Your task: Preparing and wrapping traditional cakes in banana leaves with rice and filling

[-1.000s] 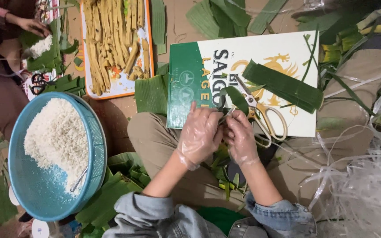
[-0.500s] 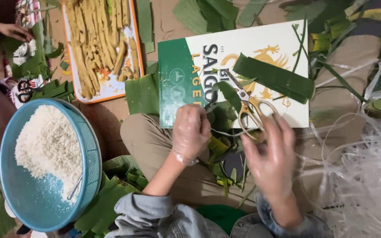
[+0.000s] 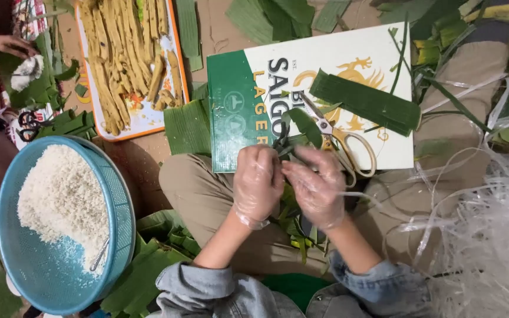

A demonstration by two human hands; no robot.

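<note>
Step in hand, as I judge it: folding or wrapping a small parcel of green leaf.

- Left hand (image 3: 258, 185), in a thin clear glove: fingers curled closed around a leaf bundle (image 3: 290, 206) held over the lap. What lies inside the leaf is hidden by the fingers.
- Right hand (image 3: 317, 187), likewise gloved: fingers bent and pinching the same bundle from the other side, the two hands touching at the fingertips.
- Next move, by my reckoning: a firm pinch on the fold so the leaf does not spring open, and one hand freed for a tie.

About the grip:

- Scissors (image 3: 343, 141), yellow-handled, just beyond the right hand, lying on a flattened cardboard box (image 3: 231, 118) in green and white that serves as the work board.
- Stack of cut leaf strips (image 3: 366, 103), further out on the same box.
- Clear plastic string (image 3: 490, 235), a loose heap, off to the right of the right hand.
- Blue basket (image 3: 122, 206) with white rice (image 3: 60, 197), well to the left of the left hand; a small utensil rests inside.
- Orange-rimmed tray (image 3: 175, 59) of yellow strips, beyond and left.
- Another person's hand (image 3: 13, 44), far left, on its own leaves.

Surface and room: the person sits on the floor (image 3: 142, 159), brown and bare in patches, strewn with leaf offcuts on every side.
</note>
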